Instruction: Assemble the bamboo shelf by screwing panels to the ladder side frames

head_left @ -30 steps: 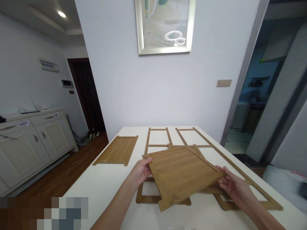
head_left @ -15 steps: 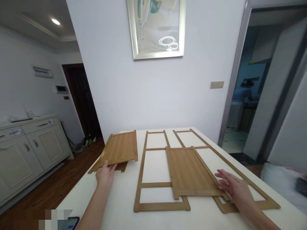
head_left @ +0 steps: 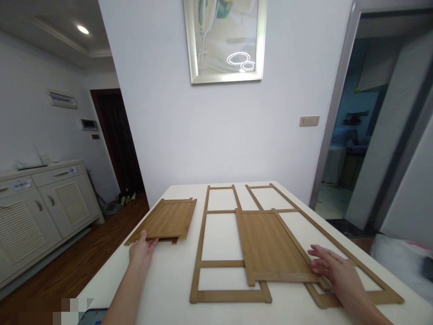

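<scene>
Panel point(head_left: 174, 219) of wood: we are gripping its near edge with our left hand point(head_left: 142, 253), and it is overlapping a lower panel point(head_left: 175, 241) on the white table point(head_left: 162, 293). We are holding our right hand point(head_left: 334, 273), fingers parted and loosely curved, beside a third panel point(head_left: 275, 246), which is lying across a left frame point(head_left: 223, 296) and right frame point(head_left: 389, 297); its contact is unclear.
</scene>
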Action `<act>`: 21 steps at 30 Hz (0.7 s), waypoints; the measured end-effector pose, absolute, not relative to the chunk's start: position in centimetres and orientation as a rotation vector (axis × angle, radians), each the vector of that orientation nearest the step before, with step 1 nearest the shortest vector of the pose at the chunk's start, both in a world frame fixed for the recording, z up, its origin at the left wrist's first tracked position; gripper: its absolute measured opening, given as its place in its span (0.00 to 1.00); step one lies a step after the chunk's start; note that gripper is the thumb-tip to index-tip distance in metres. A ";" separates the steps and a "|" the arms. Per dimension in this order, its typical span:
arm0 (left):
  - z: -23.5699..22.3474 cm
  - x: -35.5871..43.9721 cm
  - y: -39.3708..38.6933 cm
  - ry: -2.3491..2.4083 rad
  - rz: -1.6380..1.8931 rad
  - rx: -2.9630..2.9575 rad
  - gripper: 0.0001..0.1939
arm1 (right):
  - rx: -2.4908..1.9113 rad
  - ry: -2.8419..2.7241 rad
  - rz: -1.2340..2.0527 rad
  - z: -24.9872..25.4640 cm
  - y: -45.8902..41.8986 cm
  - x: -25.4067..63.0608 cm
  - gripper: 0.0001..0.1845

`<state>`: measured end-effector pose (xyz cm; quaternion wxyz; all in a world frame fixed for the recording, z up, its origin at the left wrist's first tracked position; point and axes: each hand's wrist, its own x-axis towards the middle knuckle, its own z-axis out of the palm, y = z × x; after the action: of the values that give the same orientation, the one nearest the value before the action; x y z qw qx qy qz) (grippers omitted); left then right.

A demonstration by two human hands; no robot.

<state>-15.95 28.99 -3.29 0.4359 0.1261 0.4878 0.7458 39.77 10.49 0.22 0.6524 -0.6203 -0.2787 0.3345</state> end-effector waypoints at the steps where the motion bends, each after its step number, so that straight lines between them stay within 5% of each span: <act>1: -3.3 -16.1 29.1 1.207 1.855 0.311 0.04 | -1.482 -0.676 0.696 0.2 10.5 39.9 0.24; 7: -3.7 -16.5 29.2 1.190 1.863 0.305 0.08 | -1.929 -1.076 0.273 -0.9 10.8 40.9 0.21; 21: -4.9 -16.8 30.0 1.193 1.840 0.309 0.15 | -2.113 -1.469 0.034 -3.4 10.9 40.5 0.25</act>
<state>-16.76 30.05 -4.87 0.4468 0.1247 0.4820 0.7433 40.49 10.91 -3.41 0.2803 -0.7881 -0.5478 0.0128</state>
